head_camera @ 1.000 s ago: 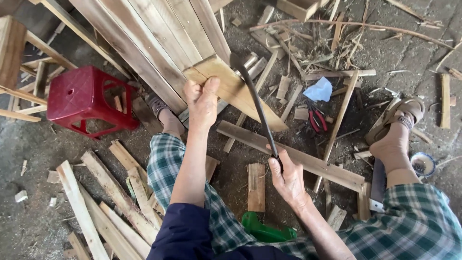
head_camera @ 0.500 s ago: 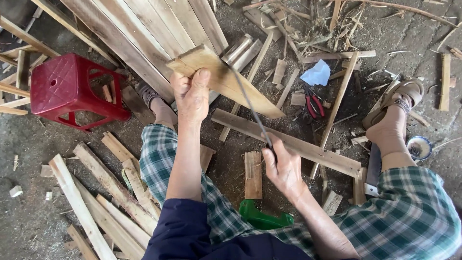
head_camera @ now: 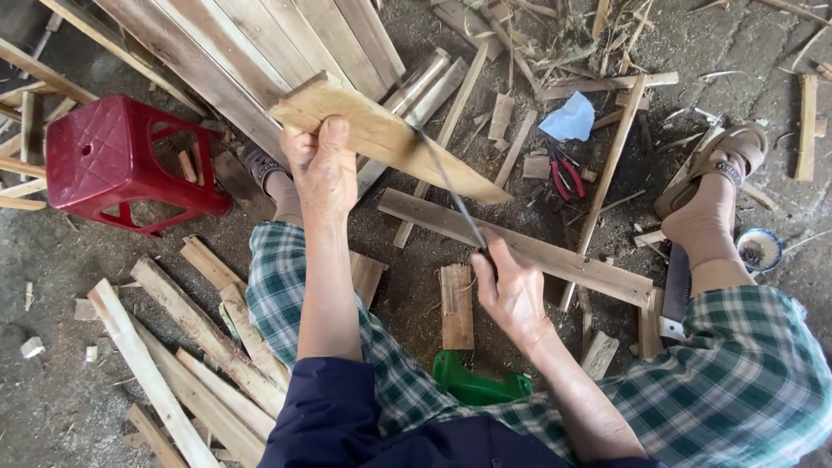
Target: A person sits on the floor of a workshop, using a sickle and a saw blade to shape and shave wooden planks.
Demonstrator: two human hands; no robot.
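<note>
partly hidden blade handle (head_camera: 487, 258), right hand (head_camera: 513, 296) perhaps gripping

- The floor (head_camera: 52, 260) is bare grey concrete, dusty and strewn with splinters and shavings.
- A red plastic stool (head_camera: 113, 165) stands on it at the left.
- A stack of long planks (head_camera: 260, 43) lies across the top, slanting.
- Short offcuts (head_camera: 199, 329) lie in a heap at the lower left.
- A long batten (head_camera: 555, 256) lies across the middle, with a short wood block (head_camera: 457, 305) just below it.
- Red-handled pliers (head_camera: 563, 169) lie beside a crumpled pale blue scrap (head_camera: 570, 119).
- A small bowl (head_camera: 759, 249) sits at the right, near a flat blade (head_camera: 675, 290) by the sandalled foot.
- A green plastic piece (head_camera: 477, 383) rests between the legs.
</note>
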